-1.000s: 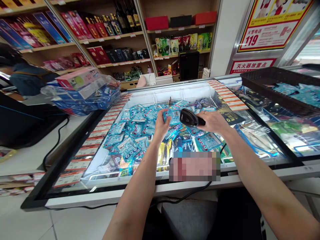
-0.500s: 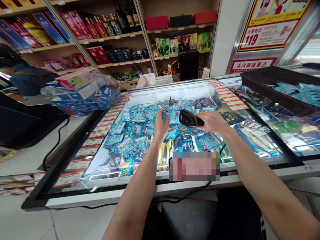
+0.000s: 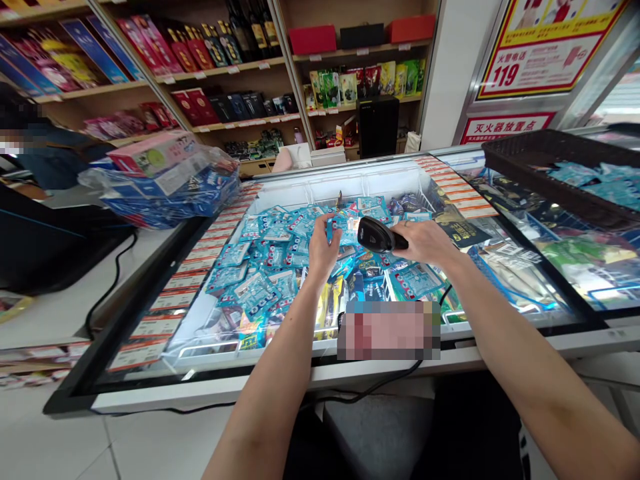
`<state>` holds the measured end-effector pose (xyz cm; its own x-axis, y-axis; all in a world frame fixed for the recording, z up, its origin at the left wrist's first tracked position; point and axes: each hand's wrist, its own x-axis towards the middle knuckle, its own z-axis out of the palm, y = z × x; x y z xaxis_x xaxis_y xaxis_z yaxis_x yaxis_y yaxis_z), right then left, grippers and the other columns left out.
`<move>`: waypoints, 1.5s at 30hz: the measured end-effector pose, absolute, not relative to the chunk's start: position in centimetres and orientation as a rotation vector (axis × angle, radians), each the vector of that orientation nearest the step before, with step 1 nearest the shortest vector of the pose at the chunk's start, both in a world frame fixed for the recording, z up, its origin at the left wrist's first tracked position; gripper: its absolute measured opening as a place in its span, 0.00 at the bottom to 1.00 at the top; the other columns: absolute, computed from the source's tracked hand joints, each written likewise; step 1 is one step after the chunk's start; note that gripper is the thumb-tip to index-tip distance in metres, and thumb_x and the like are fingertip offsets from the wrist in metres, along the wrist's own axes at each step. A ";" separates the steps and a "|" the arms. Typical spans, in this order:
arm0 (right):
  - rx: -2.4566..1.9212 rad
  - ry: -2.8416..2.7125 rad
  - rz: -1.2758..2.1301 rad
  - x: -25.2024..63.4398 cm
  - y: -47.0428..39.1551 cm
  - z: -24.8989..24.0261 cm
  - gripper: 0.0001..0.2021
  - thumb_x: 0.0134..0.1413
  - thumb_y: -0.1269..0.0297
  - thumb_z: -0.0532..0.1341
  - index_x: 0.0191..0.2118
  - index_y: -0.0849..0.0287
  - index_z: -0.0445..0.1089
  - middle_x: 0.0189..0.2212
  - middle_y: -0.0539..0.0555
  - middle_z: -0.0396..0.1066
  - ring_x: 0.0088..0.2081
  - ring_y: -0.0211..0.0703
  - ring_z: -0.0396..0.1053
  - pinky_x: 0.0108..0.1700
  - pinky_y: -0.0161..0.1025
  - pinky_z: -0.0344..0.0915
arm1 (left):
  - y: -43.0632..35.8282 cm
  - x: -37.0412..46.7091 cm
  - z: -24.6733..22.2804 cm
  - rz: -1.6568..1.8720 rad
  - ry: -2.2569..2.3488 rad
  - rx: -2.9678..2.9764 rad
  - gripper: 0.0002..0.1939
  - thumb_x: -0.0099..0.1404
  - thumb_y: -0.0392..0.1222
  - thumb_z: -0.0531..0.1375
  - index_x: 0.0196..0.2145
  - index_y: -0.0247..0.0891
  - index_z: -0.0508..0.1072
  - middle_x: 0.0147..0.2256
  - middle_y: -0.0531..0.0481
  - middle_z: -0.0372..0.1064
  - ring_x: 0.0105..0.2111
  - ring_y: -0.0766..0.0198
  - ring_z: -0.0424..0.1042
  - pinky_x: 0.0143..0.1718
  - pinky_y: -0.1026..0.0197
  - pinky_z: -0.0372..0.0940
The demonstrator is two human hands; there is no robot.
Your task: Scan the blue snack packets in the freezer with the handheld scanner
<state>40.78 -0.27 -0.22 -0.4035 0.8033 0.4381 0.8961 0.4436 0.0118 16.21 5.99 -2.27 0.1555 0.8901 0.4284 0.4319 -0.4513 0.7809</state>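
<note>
My right hand (image 3: 425, 241) grips a black barcode scanner (image 3: 375, 235), its head pointing left. Between the thumb and fingers of my left hand (image 3: 324, 248) is a blue packet (image 3: 336, 230), mostly hidden by the hand and the scanner. The scanner's head is just right of this packet. Beneath and around both hands lies a pile of similar blue packets (image 3: 260, 293), spread over the glass-topped freezer (image 3: 200, 400).
A plastic-wrapped stack of boxes (image 3: 170, 187) stands at the freezer's left edge. On the right sits a dark basket (image 3: 555, 180) with more blue packets. A blurred-out item (image 3: 390, 331) lies at the front edge. Cable (image 3: 370, 392) hangs along the front. A person (image 3: 50, 147) is at far left.
Both hands stay almost in place. The scanner has shifted very slightly left and up. The view has tilted a little.
</note>
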 end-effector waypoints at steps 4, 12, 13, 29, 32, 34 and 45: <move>-1.452 -2.325 -0.349 40.8 -0.3 -0.2 0.18 0.52 0.53 0.55 0.45 0.57 0.68 0.35 0.54 0.73 0.35 0.45 0.69 0.32 0.38 0.57 | 6.0 16.1 -2.2 1.270 1.296 2.048 0.22 0.63 0.46 0.54 0.54 0.43 0.58 0.34 0.50 0.62 0.27 0.69 0.62 0.27 0.64 0.65; -1.450 -2.327 -0.361 40.8 -0.4 -0.2 0.18 0.52 0.55 0.54 0.47 0.57 0.68 0.36 0.54 0.73 0.36 0.44 0.69 0.32 0.38 0.57 | 5.9 16.0 -1.8 1.360 1.385 2.219 0.20 0.63 0.45 0.54 0.51 0.40 0.59 0.39 0.47 0.64 0.36 0.64 0.65 0.39 0.61 0.61; -1.447 -2.330 -0.363 40.8 -0.4 -0.2 0.18 0.52 0.55 0.54 0.47 0.57 0.68 0.36 0.54 0.73 0.36 0.45 0.69 0.32 0.38 0.57 | 5.9 15.9 -1.9 1.385 1.400 2.211 0.19 0.63 0.45 0.53 0.51 0.40 0.60 0.39 0.47 0.64 0.36 0.64 0.65 0.40 0.61 0.61; -1.374 -2.336 -0.373 40.7 -0.7 0.2 0.18 0.51 0.54 0.56 0.45 0.58 0.67 0.36 0.53 0.73 0.35 0.44 0.70 0.31 0.38 0.57 | 7.4 15.2 -3.3 1.467 1.472 2.043 0.20 0.63 0.51 0.53 0.48 0.39 0.57 0.38 0.48 0.63 0.34 0.65 0.65 0.36 0.61 0.64; -1.368 -2.336 -0.377 40.7 -0.7 0.2 0.17 0.52 0.55 0.56 0.45 0.58 0.67 0.36 0.54 0.73 0.35 0.44 0.70 0.31 0.37 0.56 | 7.3 15.2 -3.3 1.458 1.504 2.080 0.20 0.63 0.52 0.52 0.49 0.39 0.57 0.38 0.46 0.64 0.34 0.64 0.66 0.36 0.61 0.63; -1.379 -2.330 -0.395 40.7 -0.7 0.2 0.17 0.52 0.56 0.56 0.46 0.59 0.67 0.37 0.54 0.73 0.36 0.44 0.70 0.31 0.37 0.55 | 7.1 15.3 -3.1 1.438 1.543 2.131 0.20 0.64 0.51 0.51 0.50 0.38 0.57 0.39 0.45 0.65 0.35 0.63 0.67 0.37 0.60 0.63; -1.645 -2.164 -0.479 41.1 -0.3 -0.4 0.18 0.51 0.53 0.56 0.44 0.59 0.67 0.36 0.55 0.72 0.35 0.47 0.68 0.29 0.37 0.51 | 4.6 16.1 -1.4 0.988 1.606 2.740 0.21 0.65 0.51 0.49 0.54 0.45 0.62 0.57 0.45 0.57 0.56 0.51 0.55 0.53 0.48 0.51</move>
<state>41.13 -0.26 -0.37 -0.2429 0.8365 0.4913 0.9656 0.2568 0.0402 16.08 4.55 -1.36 0.3626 0.7341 0.5741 0.8434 -0.5205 0.1329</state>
